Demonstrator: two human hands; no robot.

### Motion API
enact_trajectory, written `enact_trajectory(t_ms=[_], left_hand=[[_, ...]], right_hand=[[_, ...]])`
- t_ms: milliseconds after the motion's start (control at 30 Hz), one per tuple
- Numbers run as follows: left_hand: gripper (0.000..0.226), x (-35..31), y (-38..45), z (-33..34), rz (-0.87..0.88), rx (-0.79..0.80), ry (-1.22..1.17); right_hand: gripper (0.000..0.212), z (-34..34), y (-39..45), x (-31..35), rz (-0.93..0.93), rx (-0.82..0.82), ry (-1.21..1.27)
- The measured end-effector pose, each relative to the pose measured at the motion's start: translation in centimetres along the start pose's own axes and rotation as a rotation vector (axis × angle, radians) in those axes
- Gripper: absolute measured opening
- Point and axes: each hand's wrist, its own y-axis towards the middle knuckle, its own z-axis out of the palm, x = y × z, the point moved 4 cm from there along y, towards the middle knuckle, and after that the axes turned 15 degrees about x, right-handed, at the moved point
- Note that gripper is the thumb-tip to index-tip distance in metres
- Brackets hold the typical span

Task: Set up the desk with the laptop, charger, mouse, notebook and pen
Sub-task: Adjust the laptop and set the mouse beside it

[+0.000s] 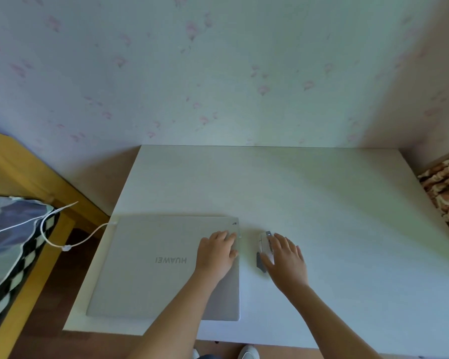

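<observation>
**Two hands on the desk, one on the laptop and one on the mouse**

A white desk (322, 203) stands against a wall with pink flowers (218, 73); the silver laptop (151, 268) lies shut on the desk at about 7 o'clock, with its name on the lid upside down from here; the left hand (215, 255) rests flat on the lid near its right edge, fingers straight and holding nothing; just beside the laptop, at 3 o'clock from it, sits the white and grey mouse (265, 248); the right hand (287, 257) lies over the mouse with fingers spread across its top, and I cannot tell if it grips the mouse or only touches it; a white charger cable (88, 235) goes from the laptop's far left corner, at 9 o'clock, off the desk and over to a pillow (11, 242) with a black and white checked edge; the pillow lies on a yellow wooden bed frame (24, 164); at 3 o'clock past the desk is a brown patterned cloth (446, 193); white shoes (248, 352) show at 6 o'clock under the desk edge.
</observation>
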Motion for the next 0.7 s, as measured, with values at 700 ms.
enact_trajectory(t_ms=[700], left_hand=[[0.034,1.0,-13.0,-11.5,0.558,-0.446,-0.172]], right_hand=[[0.04,-7.8,-16.4,10.2,0.259,-0.451,0.235]])
